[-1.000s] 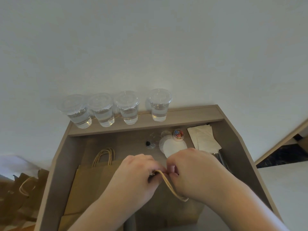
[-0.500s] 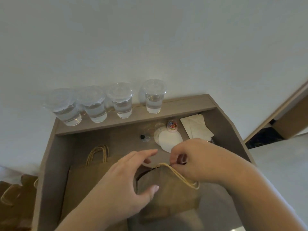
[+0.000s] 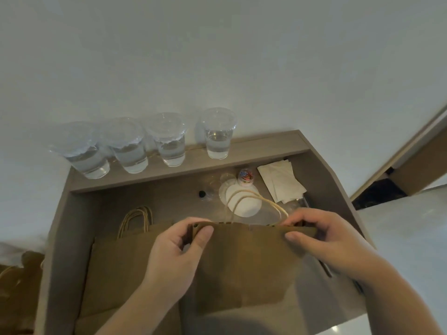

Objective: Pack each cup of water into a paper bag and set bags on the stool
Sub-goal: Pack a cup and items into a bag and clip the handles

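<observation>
Brown paper bag (image 3: 244, 262) w/ pale twisted-cord handles is upright over the grey-brown table (image 3: 333, 189), held at its top edge by both hands. Left hand (image 3: 180, 250) pinches the left corner of the rim, thumb on the near face, fingers curled behind. Right hand (image 3: 324, 240) pinches the right corner the same way. Mouth looks nearly flat, so this reads as the opening step, w/ no cup in it yet.

4 clear plastic cups of water (image 3: 170, 143) w/ clear lids stand in a row on the raised ledge (image 3: 266, 151) at the back, well apart from the bag. 3 on the left are bunched close; the rightmost cup (image 3: 219, 139) stands a bit apart. A stack of flat brown paper bags (image 3: 116, 262) lies just left of the held one. Stool not seen for sure.

Risks, as I judge them:
- Mouth or base not spread fully, so a cup catches the rim or lands crooked and tips.
- Cord handles flop across the opening and snag a cup.
- A lid not seated tight lets water out, paper goes soggy, bottom may give.
- Reaching to the ledge for 1 cup could knock its close neighbours.
</observation>
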Motion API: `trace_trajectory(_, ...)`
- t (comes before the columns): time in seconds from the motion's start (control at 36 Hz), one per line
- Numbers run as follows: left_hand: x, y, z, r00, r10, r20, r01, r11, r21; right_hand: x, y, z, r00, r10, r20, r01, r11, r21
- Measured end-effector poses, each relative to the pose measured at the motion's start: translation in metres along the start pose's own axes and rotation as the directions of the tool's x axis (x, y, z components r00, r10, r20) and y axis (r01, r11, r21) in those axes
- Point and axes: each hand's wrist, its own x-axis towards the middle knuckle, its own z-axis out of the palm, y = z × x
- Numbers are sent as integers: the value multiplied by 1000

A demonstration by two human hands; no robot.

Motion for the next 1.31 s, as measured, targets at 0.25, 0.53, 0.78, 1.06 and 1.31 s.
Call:
trace_trajectory(0.25,-13,18,26,972,-35,-233,41,999,18,32,3,-31,980,-71,185,86,993,-76)
trace_trajectory(0.53,-58,69,58,836,41,-547,27,993,115,39,-27,-75,730,-354,585,275,935,223)
trace_trajectory(0.78,-132,100,43,704,-25,-710,105,992,69,30,-72,-61,505,-375,778,355,911,208)
trace_trajectory(1.06,-262,103,-4,511,-64,-857,133,991,5,-25,-159,41,261,-290,921,476,868,138)
trace_trajectory(1.31,-431,74,-86,337,-94,-937,136,989,-50,-132,-238,195,78,-256,963,521,835,180)
